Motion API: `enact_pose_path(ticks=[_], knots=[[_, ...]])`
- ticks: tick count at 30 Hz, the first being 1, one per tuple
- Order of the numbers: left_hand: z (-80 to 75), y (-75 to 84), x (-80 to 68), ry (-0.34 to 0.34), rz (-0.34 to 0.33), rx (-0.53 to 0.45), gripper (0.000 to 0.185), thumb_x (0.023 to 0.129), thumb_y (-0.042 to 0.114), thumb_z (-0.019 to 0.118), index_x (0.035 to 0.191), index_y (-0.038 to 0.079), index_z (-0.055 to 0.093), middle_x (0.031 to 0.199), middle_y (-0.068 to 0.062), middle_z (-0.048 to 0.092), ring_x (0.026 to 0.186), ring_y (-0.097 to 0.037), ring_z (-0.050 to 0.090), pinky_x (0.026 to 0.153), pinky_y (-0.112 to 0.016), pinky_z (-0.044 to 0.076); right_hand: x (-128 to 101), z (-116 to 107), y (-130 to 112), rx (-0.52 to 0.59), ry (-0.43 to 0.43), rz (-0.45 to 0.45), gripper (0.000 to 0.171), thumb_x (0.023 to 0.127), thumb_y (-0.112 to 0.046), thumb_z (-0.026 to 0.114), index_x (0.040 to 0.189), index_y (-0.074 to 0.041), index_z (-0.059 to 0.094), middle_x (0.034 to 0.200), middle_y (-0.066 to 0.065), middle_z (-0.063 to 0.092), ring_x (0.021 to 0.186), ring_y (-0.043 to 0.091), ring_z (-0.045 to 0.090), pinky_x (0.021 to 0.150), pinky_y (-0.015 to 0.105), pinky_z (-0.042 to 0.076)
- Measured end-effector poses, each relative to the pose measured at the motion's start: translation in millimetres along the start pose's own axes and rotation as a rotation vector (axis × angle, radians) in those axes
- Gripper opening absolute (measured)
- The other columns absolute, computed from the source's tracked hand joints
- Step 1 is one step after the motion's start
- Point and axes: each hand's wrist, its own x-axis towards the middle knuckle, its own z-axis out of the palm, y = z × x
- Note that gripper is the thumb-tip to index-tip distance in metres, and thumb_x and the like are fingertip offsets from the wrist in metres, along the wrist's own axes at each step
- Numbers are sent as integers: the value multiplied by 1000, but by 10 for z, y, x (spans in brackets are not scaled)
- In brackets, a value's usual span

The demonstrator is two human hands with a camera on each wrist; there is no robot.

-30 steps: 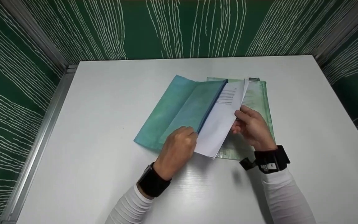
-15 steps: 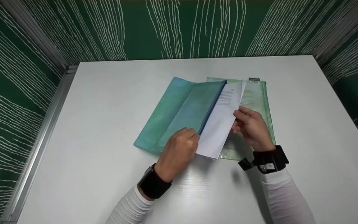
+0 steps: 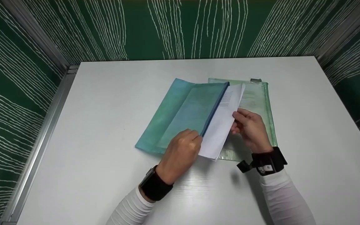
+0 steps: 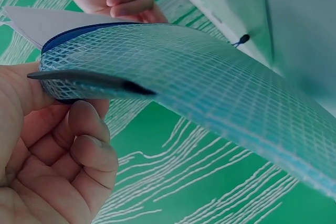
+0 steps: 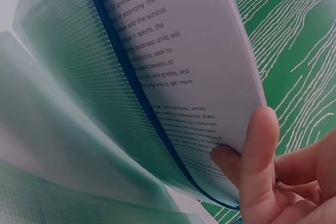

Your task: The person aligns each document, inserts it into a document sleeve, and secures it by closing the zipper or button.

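Note:
A blue-green mesh zip pouch (image 3: 183, 112) lies on the white table (image 3: 105, 93), its blue zipper edge (image 3: 215, 107) lifted. My left hand (image 3: 181, 150) grips that edge near its front end; the left wrist view shows the mesh pouch (image 4: 173, 77) pinched between thumb and curled fingers (image 4: 89, 150). My right hand (image 3: 250, 129) pinches a stack of printed white paper (image 3: 222, 123), part of it inside the pouch mouth. In the right wrist view my thumb (image 5: 257, 156) presses on the printed sheets (image 5: 178, 61) beside the zipper (image 5: 136, 93).
A second, clear green mesh pouch (image 3: 258, 100) lies flat under the paper and my right hand, its zipper pull (image 3: 255, 80) at the far edge. Green patterned walls (image 3: 180, 28) surround the table, with a metal rail (image 3: 39, 140) along the left side.
The paper has slid further left into the blue pouch, leaving less of it showing. My right hand moved slightly left with it; my left hand stays on the zipper edge.

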Motion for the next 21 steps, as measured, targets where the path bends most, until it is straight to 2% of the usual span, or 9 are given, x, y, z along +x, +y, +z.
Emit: enact_pose_path(ticks=[9,18,21], knots=[[4,34,-13,23,22,1,41,83,-20,60,58,10,44,62,-2,38,60,-12,33,54,-24,29,-19,62,59,-34,46,7,42,106,-9,59,141,12,49,72,3,63,54,9,61,53,21,52],[-19,61,-5,23,38,-7,36,84,-18,62,61,8,50,64,-2,42,60,-14,40,54,-26,33,6,134,128,2,130,-43,21,99,-5,69,117,6,70,67,4,64,48,10,60,48,22,51],[-34,71,8,21,43,-2,33,83,-17,63,63,7,54,64,-2,44,60,-14,42,54,-26,35,4,163,138,-14,138,-48,21,99,-5,70,116,6,71,69,5,65,49,10,60,48,23,51]])
